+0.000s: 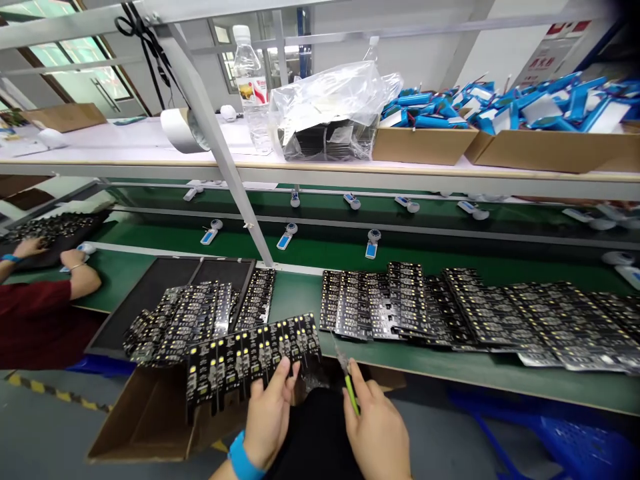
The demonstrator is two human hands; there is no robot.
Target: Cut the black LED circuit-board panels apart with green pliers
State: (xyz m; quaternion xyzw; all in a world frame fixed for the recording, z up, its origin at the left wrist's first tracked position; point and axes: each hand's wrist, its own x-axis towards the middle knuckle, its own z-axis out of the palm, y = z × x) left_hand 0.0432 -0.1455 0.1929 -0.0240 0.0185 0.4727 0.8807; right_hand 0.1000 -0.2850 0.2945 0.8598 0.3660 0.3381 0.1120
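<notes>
At the bench point(450, 375) edge, the left hand point(269, 410) pinches the circuit-board panel point(255, 353) along its near side, presumably sparing the components, while the right hand point(376, 420) (fingers curled inward) grips a green-handled tool point(351, 395), likely for control.

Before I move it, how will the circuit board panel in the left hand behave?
Likely stiff: the circuit board panel looks flat though the left hand grips only its lower edge. Probably light for its size, being thin and held one-handed. Possibly fragile, with small components exposed across its face.
</notes>
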